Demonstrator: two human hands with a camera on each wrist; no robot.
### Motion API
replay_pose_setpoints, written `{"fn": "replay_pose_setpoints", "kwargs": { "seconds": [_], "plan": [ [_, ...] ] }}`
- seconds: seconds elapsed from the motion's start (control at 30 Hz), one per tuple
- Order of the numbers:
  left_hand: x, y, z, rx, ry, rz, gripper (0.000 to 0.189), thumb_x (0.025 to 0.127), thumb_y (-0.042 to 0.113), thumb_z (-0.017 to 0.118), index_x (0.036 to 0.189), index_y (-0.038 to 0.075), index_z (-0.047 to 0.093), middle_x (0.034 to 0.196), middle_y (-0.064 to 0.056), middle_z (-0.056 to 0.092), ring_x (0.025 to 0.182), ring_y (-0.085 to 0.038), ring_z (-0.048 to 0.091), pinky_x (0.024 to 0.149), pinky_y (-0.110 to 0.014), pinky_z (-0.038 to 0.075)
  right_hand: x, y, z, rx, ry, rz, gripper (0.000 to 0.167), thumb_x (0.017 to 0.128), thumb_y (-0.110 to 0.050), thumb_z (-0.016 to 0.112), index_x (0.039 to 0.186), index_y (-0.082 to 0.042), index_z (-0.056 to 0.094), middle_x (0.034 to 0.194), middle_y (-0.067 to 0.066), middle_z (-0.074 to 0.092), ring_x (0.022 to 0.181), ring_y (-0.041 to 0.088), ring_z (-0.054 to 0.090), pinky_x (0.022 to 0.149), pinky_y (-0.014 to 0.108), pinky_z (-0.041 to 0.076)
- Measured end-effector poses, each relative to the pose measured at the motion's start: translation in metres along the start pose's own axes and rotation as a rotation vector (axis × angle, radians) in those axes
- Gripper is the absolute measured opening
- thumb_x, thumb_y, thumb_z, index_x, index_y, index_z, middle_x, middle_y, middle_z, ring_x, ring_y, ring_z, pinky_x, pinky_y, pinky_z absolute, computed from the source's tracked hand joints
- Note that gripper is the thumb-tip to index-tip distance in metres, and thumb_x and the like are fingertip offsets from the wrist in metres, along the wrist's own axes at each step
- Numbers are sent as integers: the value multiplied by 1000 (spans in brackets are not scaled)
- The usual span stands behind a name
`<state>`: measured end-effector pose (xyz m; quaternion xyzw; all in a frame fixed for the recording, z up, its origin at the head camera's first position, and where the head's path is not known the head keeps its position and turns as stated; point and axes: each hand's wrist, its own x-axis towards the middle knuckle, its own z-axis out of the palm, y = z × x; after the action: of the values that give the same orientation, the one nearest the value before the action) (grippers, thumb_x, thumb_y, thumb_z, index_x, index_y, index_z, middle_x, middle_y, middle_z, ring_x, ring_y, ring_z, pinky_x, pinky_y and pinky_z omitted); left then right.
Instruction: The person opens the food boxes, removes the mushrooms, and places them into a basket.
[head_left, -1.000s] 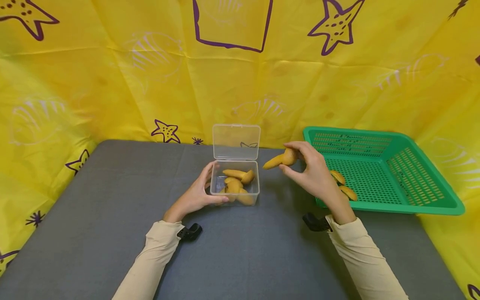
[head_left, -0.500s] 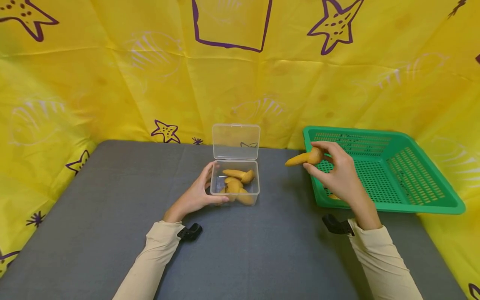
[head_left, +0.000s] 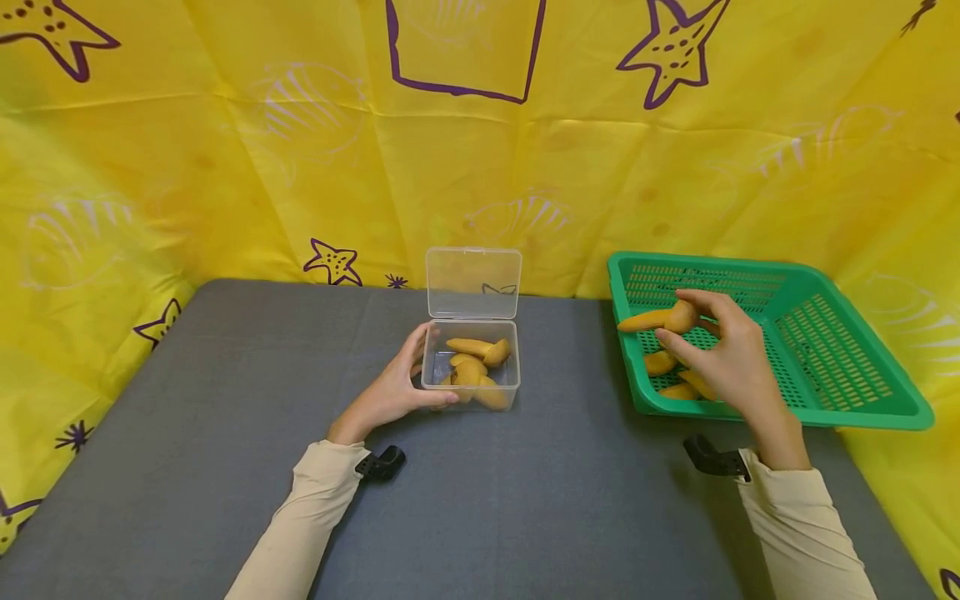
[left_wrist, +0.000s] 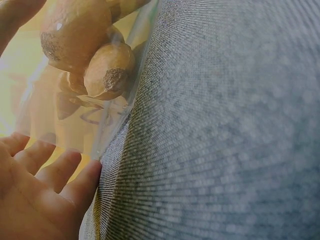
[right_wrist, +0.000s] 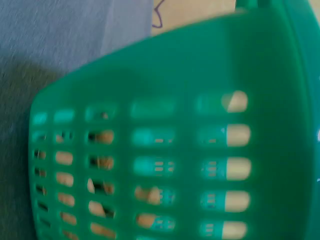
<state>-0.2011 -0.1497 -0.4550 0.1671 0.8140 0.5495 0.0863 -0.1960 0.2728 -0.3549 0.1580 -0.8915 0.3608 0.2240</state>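
Note:
My left hand (head_left: 393,387) grips the clear plastic box (head_left: 470,387) at its left side, thumb along the front and fingers around the far left wall. Several brownish-yellow mushrooms (head_left: 480,350) lie inside, and the hinged lid (head_left: 472,283) stands raised behind. The left wrist view shows mushrooms (left_wrist: 107,72) through the clear wall. Over the left part of the green basket (head_left: 851,417), my right hand (head_left: 731,358) pinches a mushroom (head_left: 681,317) by its cap, stem pointing left. Beneath it, more mushrooms (head_left: 660,363) lie in the basket, partly covered by the hand.
Grey cloth (head_left: 510,517) covers the table, and a yellow printed sheet (head_left: 570,192) hangs behind it. In the right wrist view, the slotted basket wall (right_wrist: 165,70) fills most of the frame and hides the right hand.
My right hand has carried the mushroom rightward, from beside the clear box to above the green basket. Mushrooms in the basket that the hand had covered now show. The left hand and box stay put.

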Motion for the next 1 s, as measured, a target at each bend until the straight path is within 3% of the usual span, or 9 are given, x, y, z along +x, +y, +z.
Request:
{"fn": "replay_pose_setpoints", "kwargs": {
  "seconds": [0.37, 0.5, 0.6, 0.73, 0.83, 1.0],
  "plan": [
    [0, -2, 0, 8, -4, -3, 110, 78, 25, 86, 158, 23, 11, 165, -10, 19, 151, -35, 23, 118, -58, 26, -3, 19, -16, -57, -27, 108, 58, 86, -12, 77, 137, 0, 53, 127, 23, 61, 102, -26, 41, 82, -3, 39],
    [1, -2, 0, 9, -6, -1, 110, 78, 26, 86, 158, 22, 10, 165, -10, 18, 151, -36, 22, 118, -58, 26, -2, 23, -18, -67, -91, 171, 60, 90, -18, 75, 140, 2, 48, 130, 25, 58, 118, 12, 59, 82, -3, 40],
    [1, -2, -1, 11, -7, -5, 111, 79, 26, 86, 158, 22, 9, 165, -10, 18, 152, -35, 20, 119, -57, 25, -1, 26, -17, -85, -154, 189, 61, 91, -19, 73, 141, 4, 46, 130, 27, 56, 119, 45, 53, 89, 13, 51],
    [0, -2, -1, 11, -11, -12, 111, 79, 27, 86, 159, 22, 8, 165, -9, 17, 152, -35, 18, 119, -57, 24, 2, 30, -12, -71, -231, 193, 62, 91, -17, 72, 142, 7, 44, 130, 30, 53, 121, 49, 50, 96, 52, 48],
    [0, -2, -1, 9, -10, -17, 112, 79, 27, 86, 159, 23, 8, 166, -9, 16, 152, -34, 19, 120, -56, 24, 4, 34, -7, -63, -288, 185, 59, 91, -10, 72, 140, 9, 44, 132, 32, 48, 120, 49, 48, 95, 61, 44],
    [0, -2, 0, 6, -13, -15, 111, 79, 27, 86, 158, 23, 8, 166, -9, 16, 152, -34, 21, 119, -55, 26, 4, 39, 0, -86, -376, 162, 55, 90, -3, 70, 137, 11, 46, 131, 34, 42, 117, 48, 45, 95, 63, 44]
  ]
}}
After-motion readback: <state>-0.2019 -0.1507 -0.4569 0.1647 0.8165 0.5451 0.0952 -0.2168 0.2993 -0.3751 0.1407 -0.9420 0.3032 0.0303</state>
